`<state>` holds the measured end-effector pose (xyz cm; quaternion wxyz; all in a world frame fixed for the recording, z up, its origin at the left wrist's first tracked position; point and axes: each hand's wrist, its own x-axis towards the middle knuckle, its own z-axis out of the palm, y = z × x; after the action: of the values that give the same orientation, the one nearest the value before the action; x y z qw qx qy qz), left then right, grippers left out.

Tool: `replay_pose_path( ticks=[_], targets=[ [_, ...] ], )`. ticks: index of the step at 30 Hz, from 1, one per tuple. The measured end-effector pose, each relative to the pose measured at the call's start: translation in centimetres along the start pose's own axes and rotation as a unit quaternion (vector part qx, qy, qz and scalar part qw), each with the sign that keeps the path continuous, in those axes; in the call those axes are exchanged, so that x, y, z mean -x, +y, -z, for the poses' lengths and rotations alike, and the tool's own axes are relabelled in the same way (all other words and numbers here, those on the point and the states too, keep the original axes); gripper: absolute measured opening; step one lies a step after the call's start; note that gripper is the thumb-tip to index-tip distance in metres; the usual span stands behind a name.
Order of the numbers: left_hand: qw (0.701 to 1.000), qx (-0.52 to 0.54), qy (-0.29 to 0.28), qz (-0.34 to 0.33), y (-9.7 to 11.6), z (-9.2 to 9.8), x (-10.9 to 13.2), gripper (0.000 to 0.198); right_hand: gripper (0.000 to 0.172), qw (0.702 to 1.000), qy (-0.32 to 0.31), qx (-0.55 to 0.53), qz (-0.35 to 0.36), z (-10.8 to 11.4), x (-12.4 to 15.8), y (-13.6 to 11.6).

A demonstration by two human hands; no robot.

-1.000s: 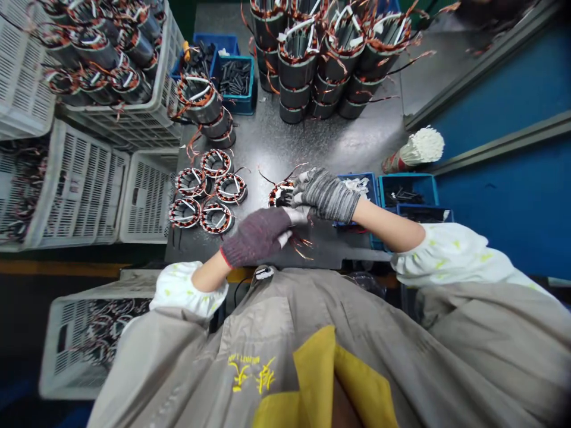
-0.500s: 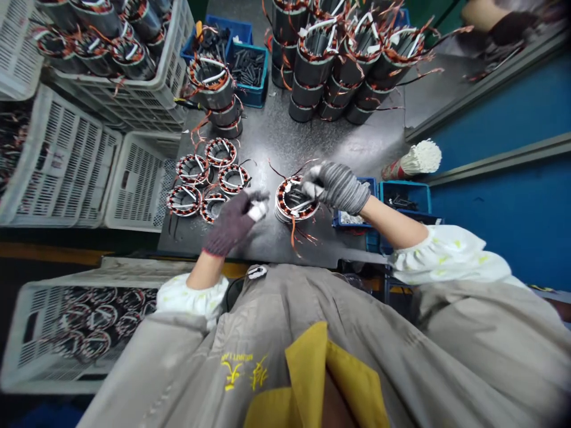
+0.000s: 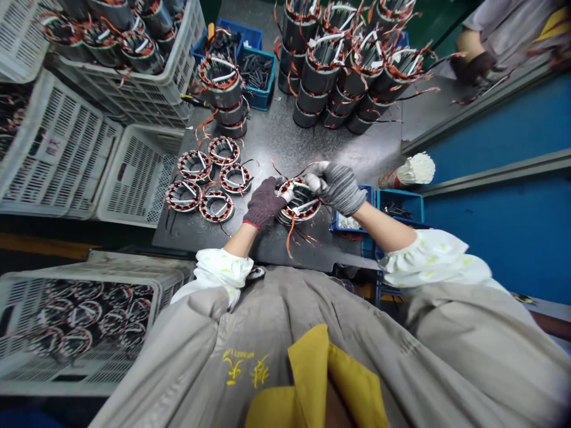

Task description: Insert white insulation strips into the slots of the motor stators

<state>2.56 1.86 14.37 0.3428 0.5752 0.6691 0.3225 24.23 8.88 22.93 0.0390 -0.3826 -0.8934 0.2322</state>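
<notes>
A flat stator point(image 3: 300, 205) with copper windings and white sleeves lies on the dark table point(image 3: 276, 142) in front of me. My left hand point(image 3: 264, 202), in a dark maroon glove, is closed on the stator's left rim. My right hand point(image 3: 335, 185), in a grey glove, pinches a white sleeve at the stator's upper right edge. Loose copper leads trail from the stator toward me.
Several flat stators point(image 3: 205, 181) lie left of my hands. Tall stator stacks point(image 3: 348, 65) stand at the back. White crates point(image 3: 66, 148) sit at left, blue bins point(image 3: 399, 205) at right beside a bundle of white sleeves point(image 3: 408, 169). Another person's gloved hand point(image 3: 477, 65) works at top right.
My left hand has swung right from the flat stators and closed on the stator's left rim. My right hand has stayed on the stator's upper edge. The view has tilted slightly.
</notes>
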Motion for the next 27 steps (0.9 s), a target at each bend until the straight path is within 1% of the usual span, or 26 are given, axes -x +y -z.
replay_pose_path(
  ticks=[2,3,5,7,9,10,11,13,15,16,17,18,19,20,21,22,23,25,27],
  targets=[
    [0.999,0.039,0.008,0.002,-0.6,-0.3,0.0,0.035,0.035,0.997,-0.055,0.028,0.041,0.7,-0.4,0.1],
    [0.998,0.053,0.014,0.007,-0.9,-0.5,0.0,0.037,0.031,0.992,-0.092,0.05,0.072,1.0,-0.7,0.0],
    [0.997,0.068,0.025,0.019,-1.3,-0.9,-0.2,0.04,0.03,0.974,-0.152,0.109,0.127,1.0,-1.4,-0.5],
    [0.996,0.08,0.029,0.024,-1.4,-1.3,-0.2,0.041,0.031,0.957,-0.187,0.158,0.154,0.7,-1.9,-1.0],
    [0.995,0.094,0.03,0.026,-1.3,-1.6,-0.1,0.041,0.035,0.948,-0.206,0.181,0.163,0.0,-1.7,-1.6],
    [0.994,0.099,0.031,0.026,-1.2,-1.7,0.0,0.041,0.039,0.949,-0.199,0.186,0.16,-0.5,-1.3,-2.0],
    [0.994,0.102,0.034,0.025,-1.1,-1.8,0.1,0.041,0.042,0.954,-0.179,0.191,0.148,-1.0,-0.7,-2.3],
    [0.994,0.099,0.048,0.019,-1.0,-2.1,0.7,0.043,0.044,0.969,-0.117,0.192,0.099,-2.3,0.9,-2.8],
    [0.994,0.091,0.067,0.013,-0.9,-2.3,1.4,0.044,0.043,0.985,-0.044,0.164,0.026,-3.6,2.4,-2.7],
    [0.994,0.084,0.075,0.012,-0.8,-2.4,1.8,0.045,0.044,0.991,0.006,0.131,-0.023,-4.1,2.9,-2.3],
    [0.994,0.074,0.082,0.013,-0.6,-2.4,2.1,0.046,0.045,0.991,0.072,0.082,-0.083,-4.4,3.3,-1.7],
    [0.994,0.06,0.089,0.013,-0.4,-2.4,2.5,0.047,0.048,0.977,0.152,0.022,-0.147,-4.5,3.5,-0.8],
    [0.995,0.041,0.095,0.008,0.0,-2.3,2.8,0.048,0.051,0.95,0.232,-0.042,-0.203,-4.4,3.7,0.2],
    [0.995,0.015,0.099,-0.002,0.4,-2.2,2.9,0.05,0.053,0.92,0.295,-0.099,-0.241,-4.1,3.9,1.2],
    [0.995,-0.015,0.099,-0.017,0.9,-2.0,3.0,0.052,0.054,0.899,0.331,-0.135,-0.254,-3.7,4.0,2.1],
    [0.994,-0.047,0.095,-0.034,1.4,-1.7,2.8,0.052,0.053,0.897,0.339,-0.146,-0.245,-3.2,4.2,2.8],
    [0.992,-0.076,0.085,-0.051,1.9,-1.5,2.5,0.05,0.05,0.911,0.324,-0.131,-0.219,-2.7,4.5,3.2],
    [0.991,-0.092,0.056,-0.079,2.8,-0.9,1.2,0.041,0.042,0.954,0.256,-0.05,-0.149,-1.9,4.7,3.0],
    [0.994,-0.046,0.042,-0.093,3.1,-0.2,-0.5,0.033,0.04,0.979,0.18,0.04,-0.082,-1.5,4.4,2.0]
  ],
)
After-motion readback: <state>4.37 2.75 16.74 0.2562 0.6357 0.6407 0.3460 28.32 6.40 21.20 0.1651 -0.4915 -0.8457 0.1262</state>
